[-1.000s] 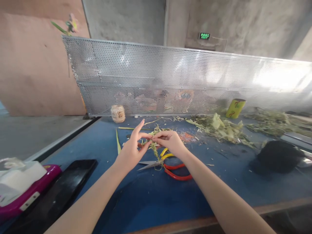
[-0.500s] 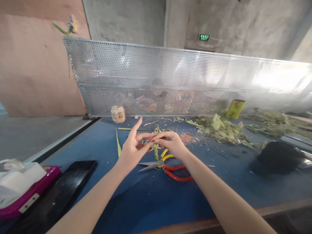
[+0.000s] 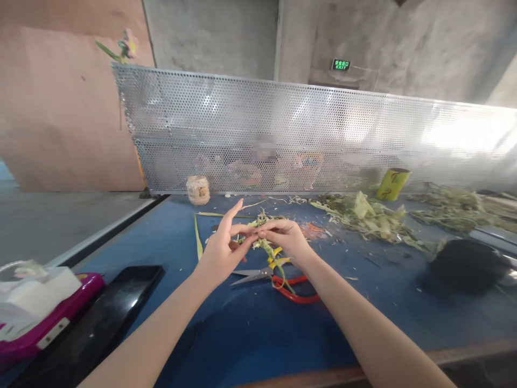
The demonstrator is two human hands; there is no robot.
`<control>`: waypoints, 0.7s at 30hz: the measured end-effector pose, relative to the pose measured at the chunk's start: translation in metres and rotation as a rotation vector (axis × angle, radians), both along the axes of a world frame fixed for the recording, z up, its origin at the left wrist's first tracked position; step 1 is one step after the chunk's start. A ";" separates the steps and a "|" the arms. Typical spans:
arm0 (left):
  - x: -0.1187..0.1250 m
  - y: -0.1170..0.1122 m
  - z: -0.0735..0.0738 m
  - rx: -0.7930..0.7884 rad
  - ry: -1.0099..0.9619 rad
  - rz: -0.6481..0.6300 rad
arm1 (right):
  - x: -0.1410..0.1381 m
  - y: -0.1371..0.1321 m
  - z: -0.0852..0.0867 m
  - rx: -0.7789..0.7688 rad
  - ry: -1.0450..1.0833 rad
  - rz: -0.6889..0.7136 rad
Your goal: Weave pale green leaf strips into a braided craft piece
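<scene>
A thin green braid of plant fibre (image 3: pixel 265 248) is pinched between the fingertips of my left hand (image 3: pixel 223 242) and my right hand (image 3: pixel 291 241). The two hands meet over the middle of the table, and my left thumb and index finger press close to the right ones while another left finger points up. From the fingers the braid slants down to the right, its loose tail crossing the scissors. Those scissors (image 3: pixel 299 298), with red and yellow handles, lie under the hands with their blades apart, pointing left. Fingers hide the braid's upper part.
Dry husks (image 3: pixel 369 218) are heaped at right, near a yellow-green can (image 3: pixel 393 184). A twine-wrapped roll (image 3: pixel 197 190) stands at the back, before a perforated metal screen (image 3: pixel 234 108). A black phone (image 3: pixel 117 302) and magenta power strip (image 3: pixel 91 283) lie at left, a dark object (image 3: pixel 470 267) at right.
The braid's lower end has swung to the right, and its tail now lies across the scissor handles. Both hands keep their pinch in nearly the same place. The view has shifted slightly.
</scene>
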State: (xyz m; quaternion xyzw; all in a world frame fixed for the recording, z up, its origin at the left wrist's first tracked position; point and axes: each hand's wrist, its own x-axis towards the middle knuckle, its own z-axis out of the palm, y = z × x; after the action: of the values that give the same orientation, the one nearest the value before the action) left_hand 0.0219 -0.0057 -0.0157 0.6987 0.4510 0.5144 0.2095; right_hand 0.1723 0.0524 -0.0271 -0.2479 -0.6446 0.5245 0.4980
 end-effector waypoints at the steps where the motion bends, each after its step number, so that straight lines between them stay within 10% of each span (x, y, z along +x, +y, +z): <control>1: 0.000 -0.001 0.001 0.009 -0.001 0.025 | 0.000 0.000 0.001 -0.001 -0.015 -0.009; 21: -0.002 0.001 0.005 -0.124 -0.254 0.019 | -0.004 -0.003 0.002 0.055 0.046 0.029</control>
State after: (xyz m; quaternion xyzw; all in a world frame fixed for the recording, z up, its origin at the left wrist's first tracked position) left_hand 0.0200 -0.0049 -0.0111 0.6094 0.4582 0.5717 0.3029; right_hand 0.1684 0.0490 -0.0251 -0.2126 -0.6506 0.5193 0.5117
